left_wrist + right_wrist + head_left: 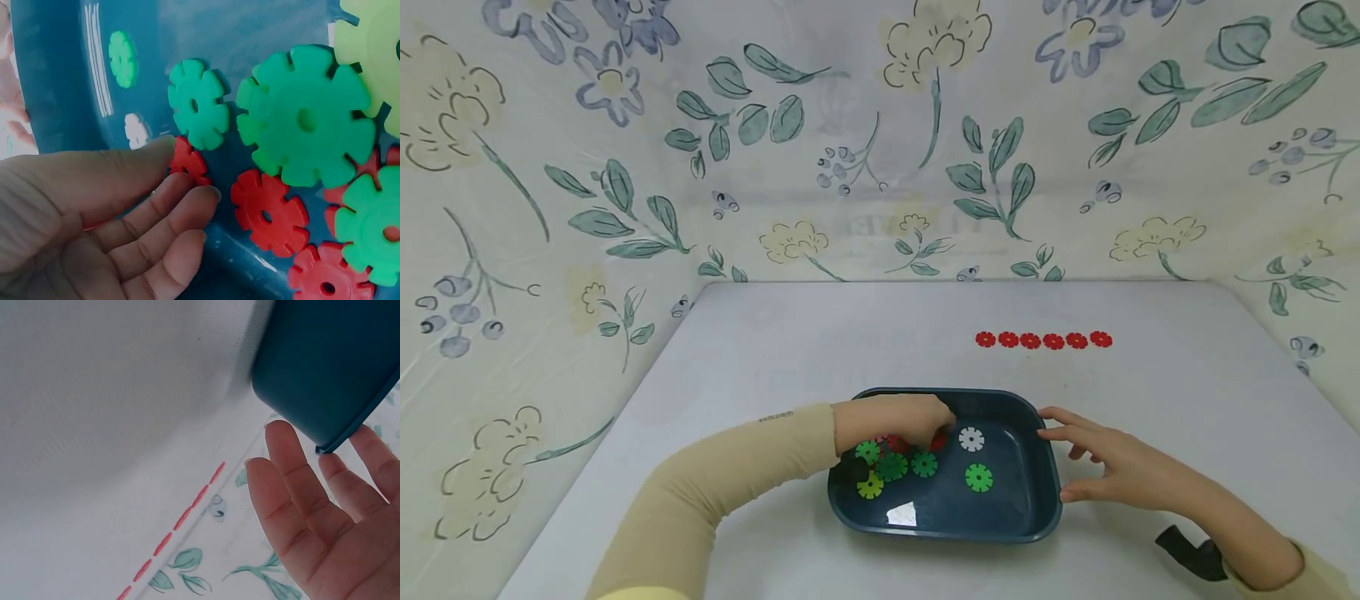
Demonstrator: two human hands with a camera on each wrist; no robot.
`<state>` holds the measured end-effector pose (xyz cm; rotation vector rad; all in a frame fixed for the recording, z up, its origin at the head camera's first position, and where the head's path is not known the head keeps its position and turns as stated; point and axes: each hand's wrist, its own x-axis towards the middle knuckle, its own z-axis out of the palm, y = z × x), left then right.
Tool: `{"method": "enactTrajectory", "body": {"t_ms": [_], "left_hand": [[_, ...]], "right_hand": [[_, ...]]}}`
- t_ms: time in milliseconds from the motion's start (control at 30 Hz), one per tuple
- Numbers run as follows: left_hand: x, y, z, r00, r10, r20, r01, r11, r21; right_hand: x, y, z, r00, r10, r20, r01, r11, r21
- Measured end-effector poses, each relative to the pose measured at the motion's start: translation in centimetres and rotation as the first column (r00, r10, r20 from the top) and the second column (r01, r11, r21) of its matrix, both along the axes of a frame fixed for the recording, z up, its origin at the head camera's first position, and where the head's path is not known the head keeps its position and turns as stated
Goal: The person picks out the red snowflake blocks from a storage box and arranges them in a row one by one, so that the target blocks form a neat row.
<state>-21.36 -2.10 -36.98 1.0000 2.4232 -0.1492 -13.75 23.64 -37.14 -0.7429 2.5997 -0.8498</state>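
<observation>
Inside a dark blue tray (pixel 1015 508), my left hand (pixel 913 419) pinches a red notched plastic disc (pixel 189 164) between thumb and fingers. Around it lie a green disc (pixel 199 105), a larger green disc (pixel 325 119) and more red discs (pixel 270 212). A white disc (pixel 972 439) and a light green disc (pixel 979 477) rest apart on the tray floor. My right hand (pixel 1120 467) is at the tray's right end, fingers spread and fingertips right at the rim. Its palm shows in the right wrist view, below the tray corner.
Beyond the tray, a row of several red discs (pixel 1054 341) lies on the white tabletop (pixel 820 333). A yellow-green disc (pixel 871 485) sits at the tray's left end. Flower-patterned cloth (pixel 865 108) rises behind the table and at both sides.
</observation>
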Motion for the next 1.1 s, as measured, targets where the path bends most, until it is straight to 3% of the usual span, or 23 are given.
{"method": "enactTrajectory", "body": {"t_ms": [133, 367, 500, 900, 1100], "left_hand": [[0.18, 0.09, -0.34, 0.999, -0.003, -0.049, 0.003, 1.0, -0.009], [0.31, 0.24, -0.62, 0.99, 0.046, -0.134, -0.059, 0.994, -0.094], [0.45, 0.37, -0.49, 0.987, 0.031, -0.158, -0.049, 0.993, -0.111], [0.65, 0.54, -0.83, 0.991, -0.006, -0.133, -0.006, 0.996, -0.086], [0.64, 0.6, -0.7, 0.994, 0.007, -0.107, -0.013, 0.998, -0.058]], "right_hand": [[-0.01, -0.07, 0.03, 1.0, -0.005, 0.008, 0.005, 1.0, 0.0], [0.02, -0.17, 0.01, 1.0, -0.005, 0.008, 0.005, 1.0, 0.004], [0.04, -0.11, 0.01, 1.0, -0.006, 0.004, 0.006, 1.0, 0.008], [0.03, 0.01, -0.03, 1.0, 0.008, -0.011, -0.008, 1.0, 0.01], [0.01, 0.06, -0.06, 1.0, 0.016, -0.022, -0.016, 1.0, 0.003]]}}
